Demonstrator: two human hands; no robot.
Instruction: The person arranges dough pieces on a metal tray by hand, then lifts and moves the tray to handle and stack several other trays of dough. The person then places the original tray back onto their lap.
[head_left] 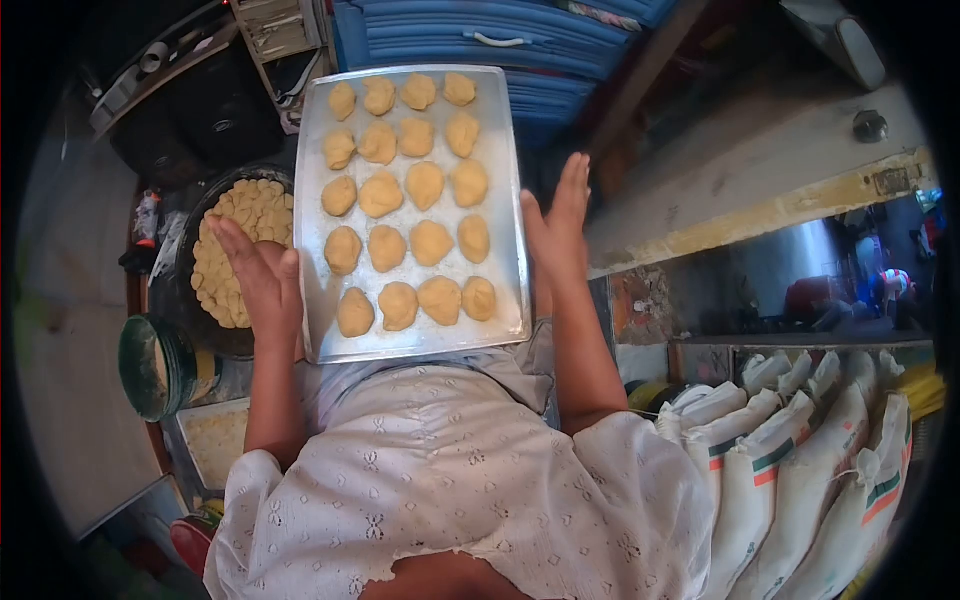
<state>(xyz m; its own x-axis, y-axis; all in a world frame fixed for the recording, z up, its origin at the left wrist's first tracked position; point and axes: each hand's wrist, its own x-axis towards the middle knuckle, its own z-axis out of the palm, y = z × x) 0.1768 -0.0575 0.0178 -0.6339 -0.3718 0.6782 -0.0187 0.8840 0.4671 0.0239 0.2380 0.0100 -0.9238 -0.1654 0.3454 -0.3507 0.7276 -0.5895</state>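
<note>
A silver metal tray [360,351] lies across my lap, bearing several rows of rough yellowish dough balls [381,194]. At its left edge is my left hand [262,280], fingers extended and the palm toward the tray's side. My right hand [560,225] is upright beside the right edge, thumb apart from the straight fingers. Neither hand is wrapped round anything; whether the palms touch the tray is unclear. Partly behind my left hand, a round dark basin [240,343] holds many smaller dough pieces [250,210].
Blue drawers [420,35] stand beyond the tray. At left are a green bucket [145,370] and a dark speaker-like box [205,120]. Several white sacks [800,480] stand at lower right, below a worn ledge [750,215].
</note>
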